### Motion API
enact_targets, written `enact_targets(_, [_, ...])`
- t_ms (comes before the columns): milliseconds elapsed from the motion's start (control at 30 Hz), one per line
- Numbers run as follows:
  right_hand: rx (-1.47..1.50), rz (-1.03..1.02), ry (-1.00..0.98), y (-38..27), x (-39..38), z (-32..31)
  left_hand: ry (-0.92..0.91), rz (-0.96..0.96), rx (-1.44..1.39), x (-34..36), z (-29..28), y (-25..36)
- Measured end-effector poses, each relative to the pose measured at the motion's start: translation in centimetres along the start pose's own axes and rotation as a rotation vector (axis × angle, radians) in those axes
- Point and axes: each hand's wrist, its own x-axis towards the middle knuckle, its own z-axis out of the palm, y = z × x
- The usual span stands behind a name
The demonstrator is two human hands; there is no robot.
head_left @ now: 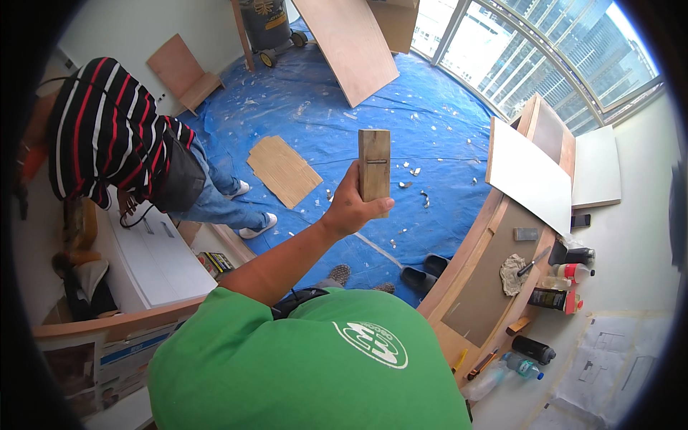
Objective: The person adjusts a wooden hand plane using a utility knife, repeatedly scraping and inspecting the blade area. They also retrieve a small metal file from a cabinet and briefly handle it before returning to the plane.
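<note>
My left hand is raised in front of me, closed around a small wooden hand plane. The plane stands upright in the grip, its flat sole with a narrow dark slot turned toward me. My thumb lies across its lower end, while the fingers wrap behind its left side. Blue sheeting covers the floor below. My right hand is out of sight.
At the left a co-worker in a striped shirt bends over a white panel. A workbench on the right carries a white board, a rag and several bottles. Cardboard, leaning plywood and black shoes are on the floor.
</note>
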Motion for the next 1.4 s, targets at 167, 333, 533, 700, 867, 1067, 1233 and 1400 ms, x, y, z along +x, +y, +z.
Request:
enact_targets(167, [-0.035,-0.046,-0.057,-1.3,-0.3,2.7,0.046,0.044,-0.020,-2.3,-1.8,0.3])
enact_targets(333, [-0.157,-0.141,-0.171,-3.7,1.4,4.8,0.279,0.145,-0.022,-6.5,-2.3,-0.2])
enact_targets(533, [-0.263,-0.230,-0.249,-5.5,3.8,5.9,0.454,0.044,-0.031,-13.7,-2.0,-2.4])
enact_targets(700, [-0.320,-0.285,-0.296,-6.3,4.7,5.7,0.614,0.051,-0.100,-18.6,-1.0,-2.9])
enact_targets(867, [-0.351,-0.319,-0.315,-6.6,5.1,4.2,0.708,-0.006,-0.221,-21.1,-0.1,-2.7])
enact_targets(1067, [-0.358,-0.325,-0.321,-5.7,5.3,2.6,0.722,-0.014,-0.181,-21.5,2.2,-3.4])
enact_targets(1233, [-0.350,-0.320,-0.327,-4.8,5.4,2.0,0.708,0.044,-0.209,-21.2,2.6,-2.5])
enact_targets(1400, [-0.339,-0.307,-0.325,-4.2,5.5,1.5,0.670,0.059,-0.538,-20.4,-0.7,1.1])
